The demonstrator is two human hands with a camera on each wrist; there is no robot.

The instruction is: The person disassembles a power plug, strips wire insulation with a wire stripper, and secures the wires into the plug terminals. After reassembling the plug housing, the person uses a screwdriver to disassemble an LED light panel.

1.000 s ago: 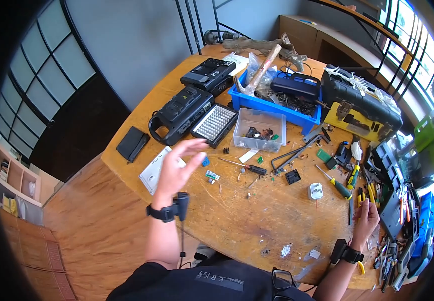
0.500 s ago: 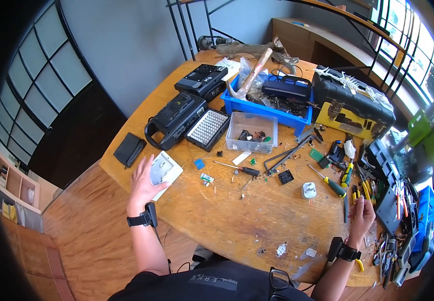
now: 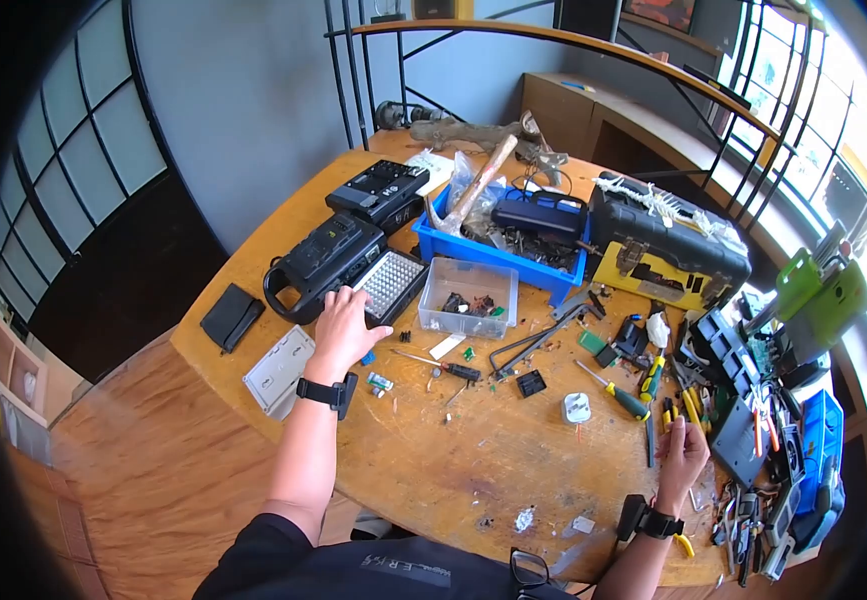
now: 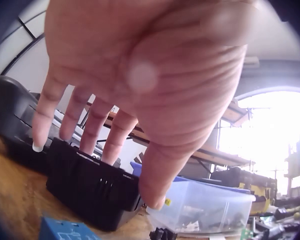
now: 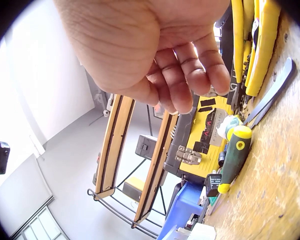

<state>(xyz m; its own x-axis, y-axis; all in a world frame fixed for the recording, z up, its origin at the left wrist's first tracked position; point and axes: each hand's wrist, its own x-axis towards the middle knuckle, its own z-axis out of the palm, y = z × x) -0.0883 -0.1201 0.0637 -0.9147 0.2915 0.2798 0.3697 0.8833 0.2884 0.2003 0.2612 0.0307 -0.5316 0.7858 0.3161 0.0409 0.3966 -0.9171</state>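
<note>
My left hand point(image 3: 340, 332) reaches over the near edge of a black LED light panel point(image 3: 393, 285) with a grid of white bulbs. In the left wrist view its fingers extend over the panel's black housing point(image 4: 92, 187), the thumb down by the right corner. A small blue piece point(image 4: 65, 230) lies below the hand, and a white plastic cover point(image 3: 278, 370) is to its left. On the right side of the table, my right hand point(image 3: 683, 462) hangs with loosely bent fingers and nothing in them. Yellow-handled pliers point(image 3: 691, 405) and a green-yellow screwdriver point(image 3: 628, 400) are close to it.
Behind the panel stand a black charger-like device point(image 3: 328, 255) and a blue bin point(image 3: 498, 260) with a hammer. A clear plastic box point(image 3: 468, 320) sits right of the panel. A black-yellow toolbox point(image 3: 668, 240) and piled tools point(image 3: 753, 520) line the right side.
My left hand went from above the blue piece to the white cover, then right and forward to the LED panel. The cover now lies turned over. The right hand stays about where it was.
</note>
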